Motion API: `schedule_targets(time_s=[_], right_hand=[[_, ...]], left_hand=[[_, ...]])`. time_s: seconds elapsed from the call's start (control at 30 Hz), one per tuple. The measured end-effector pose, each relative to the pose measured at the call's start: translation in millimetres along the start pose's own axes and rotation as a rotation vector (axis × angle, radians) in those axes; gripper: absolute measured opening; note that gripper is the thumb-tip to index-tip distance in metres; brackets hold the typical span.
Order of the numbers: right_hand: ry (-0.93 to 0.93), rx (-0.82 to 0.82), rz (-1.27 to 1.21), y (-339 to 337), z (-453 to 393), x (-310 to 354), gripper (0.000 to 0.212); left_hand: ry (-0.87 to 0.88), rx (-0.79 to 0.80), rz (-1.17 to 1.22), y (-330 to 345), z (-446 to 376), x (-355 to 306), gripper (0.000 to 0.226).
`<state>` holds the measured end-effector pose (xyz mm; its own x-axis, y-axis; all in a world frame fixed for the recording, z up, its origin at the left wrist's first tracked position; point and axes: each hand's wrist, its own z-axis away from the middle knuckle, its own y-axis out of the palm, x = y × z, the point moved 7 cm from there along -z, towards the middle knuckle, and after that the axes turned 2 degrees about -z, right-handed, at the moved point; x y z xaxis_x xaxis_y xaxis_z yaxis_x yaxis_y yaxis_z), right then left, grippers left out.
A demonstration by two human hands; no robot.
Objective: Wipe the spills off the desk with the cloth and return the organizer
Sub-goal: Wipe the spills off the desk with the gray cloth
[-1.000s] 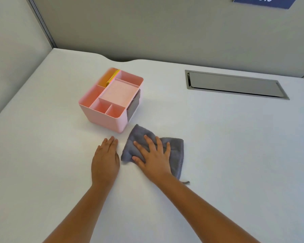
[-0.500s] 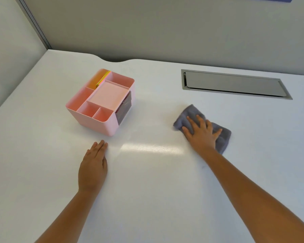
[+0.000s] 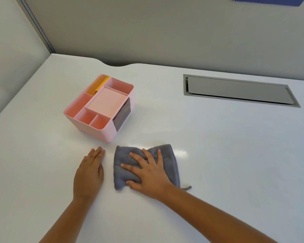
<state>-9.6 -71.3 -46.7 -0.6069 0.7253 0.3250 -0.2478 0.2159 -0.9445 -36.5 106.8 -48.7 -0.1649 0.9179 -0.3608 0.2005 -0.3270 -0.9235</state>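
Now, working from the left of what I see, the pink plastic desk organizer (image 3: 99, 109) with its open compartments stands on the glossy white counter (image 3: 218, 155), and I take it as my landmark. Yellow and orange sheets (image 3: 99, 85) stand in its far-left compartment, and a dark item (image 3: 124, 114) shows through the clear panel on its right side. Just in front of the organizer, my left hand (image 3: 89, 174) lies flat on the counter, palm down, fingers together and extended, gripping nothing; its fingertips stop short of the organizer's near corner. To the right of that hand, still in front of the organizer and slightly to its right, the folded grey microfibre cloth (image 3: 170, 162) lies on the counter. My right hand (image 3: 148, 174) presses on the cloth with fingers spread, flat on top of it, not closed around it. Farther right and behind the organizer's line, a grey metal cable flap (image 3: 239, 91) is set flush into the counter. A blue sign (image 3: 268, 0) hangs on the partition wall above it.
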Motion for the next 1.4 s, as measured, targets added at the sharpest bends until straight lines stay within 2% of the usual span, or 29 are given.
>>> schedule_targets(time_s=[0.17,0.43,0.57,0.7,0.83,0.97,1.1,1.27,1.4], right_hand=[[0.086,0.014,0.03,-13,-49,-47,0.054],[0.456,-0.084,0.062,-58,-74,-175,0.059],[0.682,-0.113,0.064,-84,-33,-252,0.063],[0.932,-0.154,0.054,-111,43,-324,0.066],[1.169,-0.203,0.03,-121,134,-360,0.07],[1.208,-0.233,0.015,-114,170,-345,0.066],[1.101,-0.272,-0.049,-98,145,-299,0.058],[0.89,-0.259,-0.08,-62,75,-182,0.05],[0.574,-0.132,-0.158,-13,36,-55,0.051]], left_hand=[[-0.017,0.0,-0.019,-1,0,-1,0.046],[-0.046,0.016,-0.007,0,2,1,0.043],[-0.048,0.014,-0.008,-1,1,1,0.044],[-0.054,0.015,-0.003,-2,1,0,0.044],[-0.044,0.013,-0.01,-2,1,-1,0.044],[-0.03,0.006,-0.018,0,1,-2,0.044],[-0.027,0.011,-0.031,0,-1,-5,0.043],[-0.011,-0.019,-0.014,-3,0,-6,0.041],[0.004,-0.032,0.0,0,0,-2,0.041]])
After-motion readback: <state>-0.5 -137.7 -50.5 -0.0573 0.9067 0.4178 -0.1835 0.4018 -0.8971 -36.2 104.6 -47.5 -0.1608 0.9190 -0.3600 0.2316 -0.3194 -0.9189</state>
